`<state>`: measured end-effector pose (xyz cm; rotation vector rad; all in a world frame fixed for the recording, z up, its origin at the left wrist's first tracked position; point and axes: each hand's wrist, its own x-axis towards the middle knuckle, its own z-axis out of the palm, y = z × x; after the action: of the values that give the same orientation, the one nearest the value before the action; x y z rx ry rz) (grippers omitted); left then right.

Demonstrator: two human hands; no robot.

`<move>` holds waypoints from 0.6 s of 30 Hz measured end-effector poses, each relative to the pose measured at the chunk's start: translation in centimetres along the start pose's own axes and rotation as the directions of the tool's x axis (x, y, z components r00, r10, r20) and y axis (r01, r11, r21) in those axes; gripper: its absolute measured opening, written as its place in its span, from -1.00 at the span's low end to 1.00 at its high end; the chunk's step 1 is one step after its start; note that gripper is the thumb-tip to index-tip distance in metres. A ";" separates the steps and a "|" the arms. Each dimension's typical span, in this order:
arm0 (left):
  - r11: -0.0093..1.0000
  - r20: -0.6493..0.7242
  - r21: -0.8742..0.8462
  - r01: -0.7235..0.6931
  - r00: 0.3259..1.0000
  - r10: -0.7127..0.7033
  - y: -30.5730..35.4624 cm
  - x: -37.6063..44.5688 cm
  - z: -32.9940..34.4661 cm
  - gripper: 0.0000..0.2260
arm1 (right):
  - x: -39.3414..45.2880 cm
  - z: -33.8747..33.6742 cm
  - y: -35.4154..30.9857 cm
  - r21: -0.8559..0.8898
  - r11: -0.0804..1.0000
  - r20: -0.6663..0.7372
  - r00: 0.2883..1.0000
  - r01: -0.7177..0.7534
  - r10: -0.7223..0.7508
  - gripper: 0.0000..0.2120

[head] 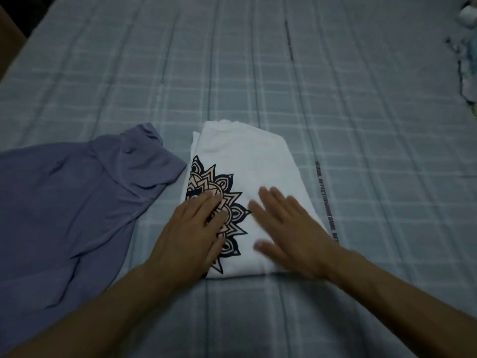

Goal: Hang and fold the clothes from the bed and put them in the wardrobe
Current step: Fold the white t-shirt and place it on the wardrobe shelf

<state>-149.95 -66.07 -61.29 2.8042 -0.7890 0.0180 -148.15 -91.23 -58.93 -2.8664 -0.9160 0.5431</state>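
Both hands flat, fingers straight and spread. Left hand [198, 223] presses on the black-and-peach printed design; right hand [286, 228] lies palm down just beside it on the plain white part, slightly blurred. Neither pinches or curls round anything.

Under both palms: the white T-shirt [242, 151], already folded into a compact rectangle, lying on the bed [361, 125]. It reaches away from the fingertips and ends near my wrists.

Handling, as I judge it: light, soft knit, limp, several layers stacked. It will sag and come unfolded if I lift it by one corner. Better to slide both hands under the near edge, or take it by the two long sides, and carry it flat. The print may feel a little tackier than the plain cloth. Nothing fragile.

Just beyond the left hand, close to the white shirt's edge: a blue-grey garment [77, 197], spread loose and unfolded, a sleeve or collar end bunched toward the shirt. Next candidate, I reckon.

Far off past the right hand, at the bed's edge: a small patterned heap [468, 73], too dim to identify. The wardrobe is not in view.
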 end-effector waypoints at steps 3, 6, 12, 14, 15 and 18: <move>0.996 0.053 -0.024 -0.084 0.995 0.085 1.0 -4.0 -0.1 -0.49 | -4.5 2.9 -1.3 -0.119 0.992 0.004 0.999 0.042 -0.042 -0.12; 0.994 0.100 -0.004 -0.106 0.989 0.106 0.5 -4.9 0.4 -0.34 | -5.9 4.2 0.0 -0.089 0.996 -0.170 0.985 -0.022 0.007 -0.23; 0.998 0.043 0.034 -0.056 0.998 0.054 1.2 -2.9 -0.2 -0.50 | -5.8 4.1 1.5 -0.131 0.991 -0.380 0.922 0.026 -0.074 -0.42; 0.992 -0.030 0.087 -0.090 0.995 0.092 1.4 -2.7 -0.6 -0.66 | -6.0 3.6 1.7 -0.124 0.992 -0.395 0.916 0.031 -0.078 -0.37; 0.985 -0.059 0.121 -0.123 0.990 0.130 1.5 -2.7 -0.8 -0.75 | -6.2 3.3 1.8 -0.122 0.992 -0.400 0.913 0.028 -0.075 -0.37; 0.976 -0.086 0.146 -0.160 0.981 0.174 1.9 -3.8 -1.7 -0.72 | -7.4 2.5 1.3 -0.091 0.996 -0.409 0.912 0.003 -0.040 -0.40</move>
<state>-154.09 -65.29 -59.47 2.8290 -1.0339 0.2467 -153.96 -96.60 -59.19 -2.8695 -0.9109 -0.1118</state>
